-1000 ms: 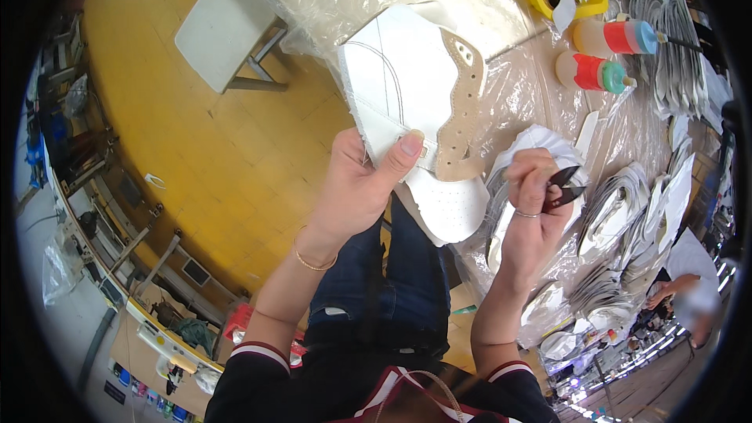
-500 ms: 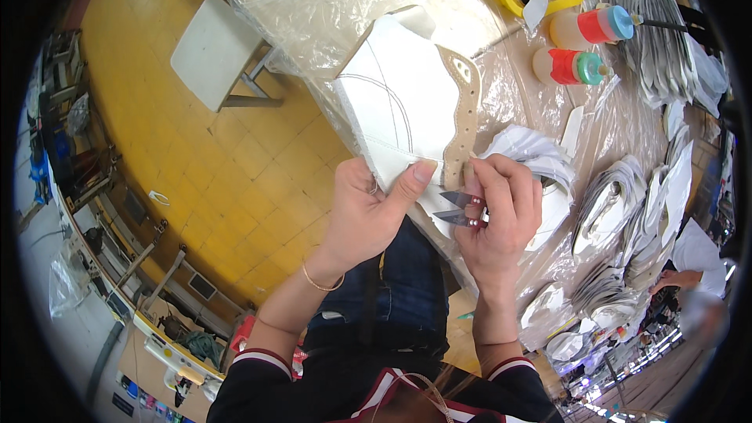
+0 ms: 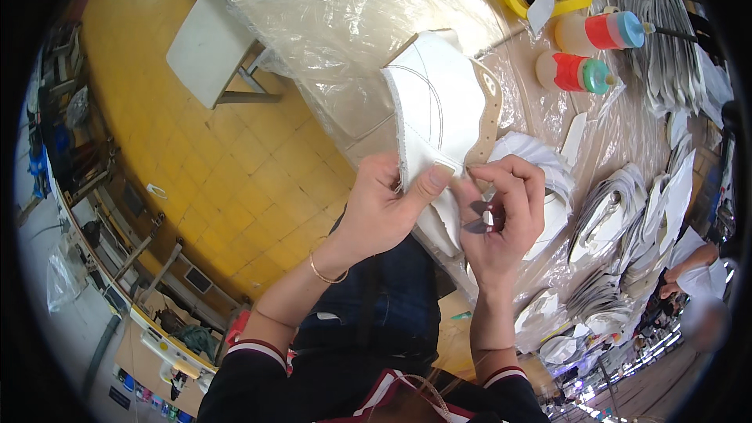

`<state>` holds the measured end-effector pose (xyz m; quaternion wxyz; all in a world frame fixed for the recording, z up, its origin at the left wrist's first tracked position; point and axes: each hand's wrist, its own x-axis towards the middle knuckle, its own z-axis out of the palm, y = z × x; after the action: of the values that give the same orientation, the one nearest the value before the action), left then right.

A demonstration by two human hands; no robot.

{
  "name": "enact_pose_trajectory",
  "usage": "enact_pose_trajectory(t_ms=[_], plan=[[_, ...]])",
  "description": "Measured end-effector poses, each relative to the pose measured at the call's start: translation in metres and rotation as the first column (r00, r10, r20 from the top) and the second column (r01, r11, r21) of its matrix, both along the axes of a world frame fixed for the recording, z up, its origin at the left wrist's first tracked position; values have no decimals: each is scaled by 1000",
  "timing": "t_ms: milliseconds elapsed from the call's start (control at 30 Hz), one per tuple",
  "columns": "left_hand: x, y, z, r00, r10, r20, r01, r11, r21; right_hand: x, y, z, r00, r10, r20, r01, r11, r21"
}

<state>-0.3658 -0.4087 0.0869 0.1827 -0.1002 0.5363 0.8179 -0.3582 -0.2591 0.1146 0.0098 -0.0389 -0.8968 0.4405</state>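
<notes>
My left hand [image 3: 384,207] is closed on the lower edge of a white shoe upper [image 3: 439,94], its thumb lying on top near a stitched corner. The upper has curved dark stitch lines and a tan eyelet strip [image 3: 490,113] along its right side. My right hand [image 3: 509,215] is closed around small thread snips [image 3: 489,219], whose dark blades point left. Its thumb and forefinger come together at the upper's edge, beside my left thumb. Whether they pinch a thread there is too small to tell.
Plastic sheeting covers the table [image 3: 313,16]. Stacks of white shoe pieces [image 3: 607,211] lie to the right. Two bottles with red bands [image 3: 576,70] and a yellow tray [image 3: 572,4] stand farther back. A stool [image 3: 207,47] is at the left; another person's arm [image 3: 693,262] shows far right.
The shoe upper has shifted right and turned, and its lower part is now bent. My right fingertips have come in against its edge, and the snips have turned within my hand.
</notes>
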Motion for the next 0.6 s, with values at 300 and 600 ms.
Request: enact_pose_trajectory(t_ms=[300, 600], plan=[[-1, 2, -11, 999, 40, 24, -41, 997, 62, 7, 24, -2, 948, -162, 275, 317, 565, -762], [-1, -10, -22, 976, 8, 217, -99, 906, 411, 15, 51, -24, 886, -334, 322, 414, 883, -222]])
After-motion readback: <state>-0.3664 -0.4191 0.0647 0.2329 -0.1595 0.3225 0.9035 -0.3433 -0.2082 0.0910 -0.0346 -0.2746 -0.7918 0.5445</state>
